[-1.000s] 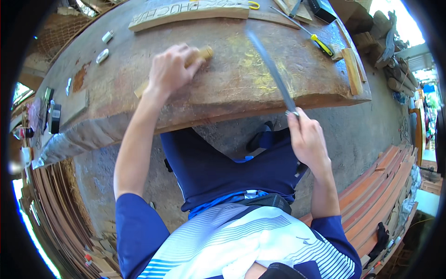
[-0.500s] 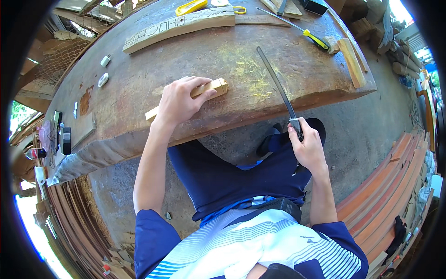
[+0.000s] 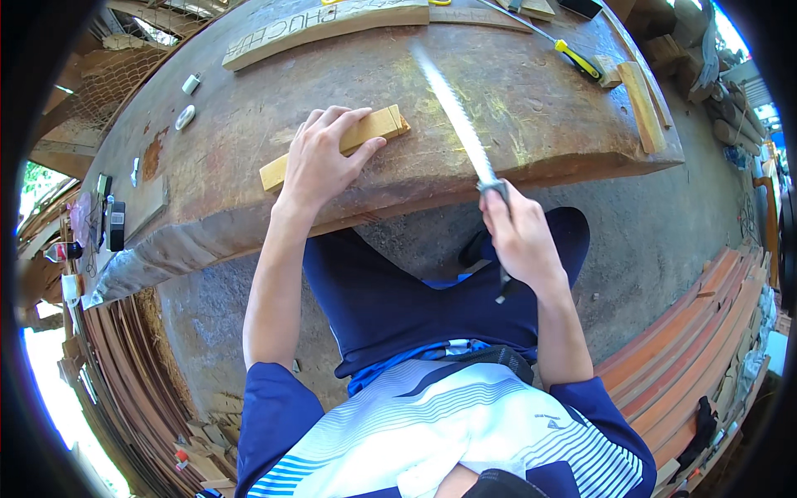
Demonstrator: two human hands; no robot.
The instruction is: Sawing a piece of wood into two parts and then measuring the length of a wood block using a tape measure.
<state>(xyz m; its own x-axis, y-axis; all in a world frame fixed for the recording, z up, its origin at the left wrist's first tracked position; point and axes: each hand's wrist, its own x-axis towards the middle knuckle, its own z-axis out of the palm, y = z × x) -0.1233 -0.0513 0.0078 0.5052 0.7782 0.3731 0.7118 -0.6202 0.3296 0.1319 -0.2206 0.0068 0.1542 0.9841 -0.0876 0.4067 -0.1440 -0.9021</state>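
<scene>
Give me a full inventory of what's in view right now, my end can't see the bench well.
Saw: 1, silvery blade, dark handle, in the right hand
Wooden block: 1, yellowish tan, under the left hand
Workbench: 1, brown, ahead
Carved plank: 1, tan, far side
Screwdriver: 1, yellow and black handle, far right
Upright-grained offcut: 1, tan, right edge
White plug-like piece: 1, white, left side
Ring-shaped piece: 1, whitish, left side
Black box: 1, black, left end
Boards: many, reddish brown, right and left below
Rim clutter: too small to count
Left hand: 1, bare, on the block
Right hand: 1, bare, on the saw handle
</scene>
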